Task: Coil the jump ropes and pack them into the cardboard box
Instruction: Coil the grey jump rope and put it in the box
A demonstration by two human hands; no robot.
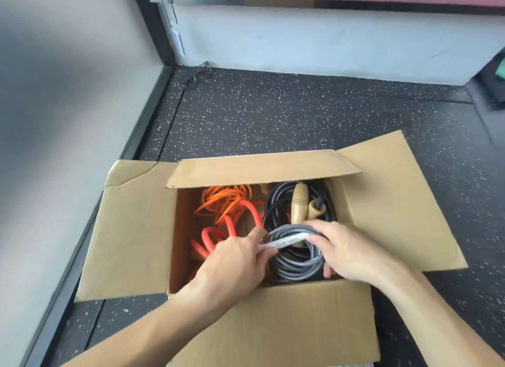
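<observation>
Grey coil [296, 260] held low in cardboard box [273, 312], right side: white handle [285, 242], lying crosswise, pinched by left hand [235, 260]; rim gripped by right hand [347, 252].

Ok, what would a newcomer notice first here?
Probably the bright orange ropes, piled in the left half of the open cardboard box. Then the left hand and right hand, both gripping a coiled grey jump rope over the box's near right corner, in front of a black rope with wooden handles.
</observation>
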